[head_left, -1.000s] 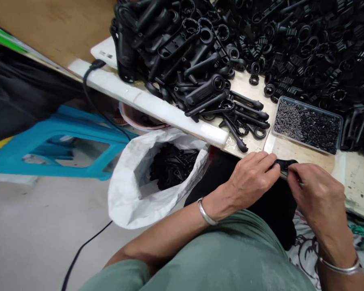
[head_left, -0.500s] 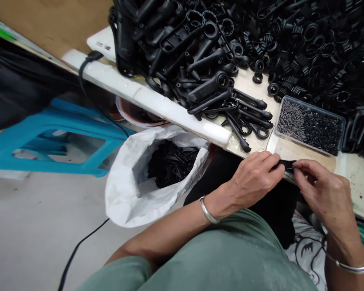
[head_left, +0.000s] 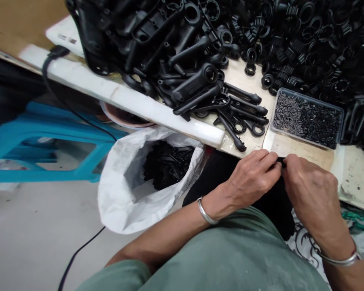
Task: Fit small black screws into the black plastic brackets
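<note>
On the left a blue stool stands beside an open white sack of black parts, and right of it, farther off, a heap of black plastic arms covers the table. At the table's near edge the left hand pinches a small black piece, mostly hidden between both hands. The right hand bunches its fingers at the piece's right end, its exact grip unclear, with a clear box of tiny parts just beyond.
</note>
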`<state>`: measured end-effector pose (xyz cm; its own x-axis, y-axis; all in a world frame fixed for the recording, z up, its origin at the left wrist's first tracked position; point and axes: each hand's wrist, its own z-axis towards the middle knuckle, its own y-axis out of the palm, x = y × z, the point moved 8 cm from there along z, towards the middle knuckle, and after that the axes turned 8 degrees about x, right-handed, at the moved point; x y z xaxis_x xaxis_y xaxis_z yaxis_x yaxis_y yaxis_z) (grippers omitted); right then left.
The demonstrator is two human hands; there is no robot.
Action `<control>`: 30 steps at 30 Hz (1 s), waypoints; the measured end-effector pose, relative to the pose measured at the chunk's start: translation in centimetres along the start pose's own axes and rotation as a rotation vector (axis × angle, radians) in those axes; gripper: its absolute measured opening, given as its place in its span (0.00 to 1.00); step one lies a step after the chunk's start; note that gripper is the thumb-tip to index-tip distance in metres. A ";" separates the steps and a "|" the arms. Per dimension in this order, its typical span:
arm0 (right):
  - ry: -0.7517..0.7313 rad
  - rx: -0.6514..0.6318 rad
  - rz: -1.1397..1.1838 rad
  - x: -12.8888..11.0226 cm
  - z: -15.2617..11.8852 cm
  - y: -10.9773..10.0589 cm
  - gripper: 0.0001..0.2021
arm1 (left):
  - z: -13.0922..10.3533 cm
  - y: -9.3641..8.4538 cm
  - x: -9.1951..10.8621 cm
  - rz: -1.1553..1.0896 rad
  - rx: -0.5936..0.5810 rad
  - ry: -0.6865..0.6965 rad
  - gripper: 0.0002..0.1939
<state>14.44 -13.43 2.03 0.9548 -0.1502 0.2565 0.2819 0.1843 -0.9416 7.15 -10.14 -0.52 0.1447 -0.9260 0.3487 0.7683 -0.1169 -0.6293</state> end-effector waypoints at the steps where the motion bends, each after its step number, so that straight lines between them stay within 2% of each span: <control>1: 0.019 0.002 0.042 0.3 -0.1 0.2 0.11 | -0.1 -0.1 -0.1 -0.005 0.015 0.000 0.16; 4: 0.169 0.067 0.402 2.5 -1.0 0.8 0.07 | -0.3 -0.2 -0.2 -0.024 0.068 0.001 0.15; 6: 0.388 0.144 0.681 4.9 -2.3 1.5 0.06 | -0.5 -0.4 -0.3 -0.038 0.114 -0.007 0.14; 8: 0.648 0.262 0.859 7.1 -4.2 2.1 0.10 | -0.7 -0.7 -0.2 -0.054 0.173 -0.019 0.12; 10: 0.854 0.358 1.015 8.1 -5.8 2.7 0.13 | -0.9 -1.0 0.0 -0.085 0.237 -0.029 0.08; 11: 0.920 0.365 1.114 8.1 -6.3 3.2 0.15 | -0.9 -1.1 0.2 -0.102 0.264 -0.031 0.06; 15: 1.032 0.214 1.555 5.6 -6.0 5.2 0.26 | -0.9 -1.5 1.2 -0.137 0.326 -0.019 0.06; 18: 1.104 0.215 1.727 4.5 -5.6 5.5 0.25 | -0.9 -1.8 1.7 -0.125 0.348 -0.007 0.06; 24: 1.221 0.262 1.767 4.4 -5.4 5.5 0.23 | -0.9 -2.3 2.1 -0.125 0.365 -0.004 0.07; 30: 1.309 0.171 1.787 4.3 -5.5 6.6 0.24 | -1.3 -2.5 2.2 -0.169 0.388 -0.022 0.06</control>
<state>19.90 -18.16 -4.26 -0.4033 -0.1380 -0.9046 -0.4776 0.8750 0.0795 4.75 -12.37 0.88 0.0063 -0.8971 0.4418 0.9596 -0.1189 -0.2551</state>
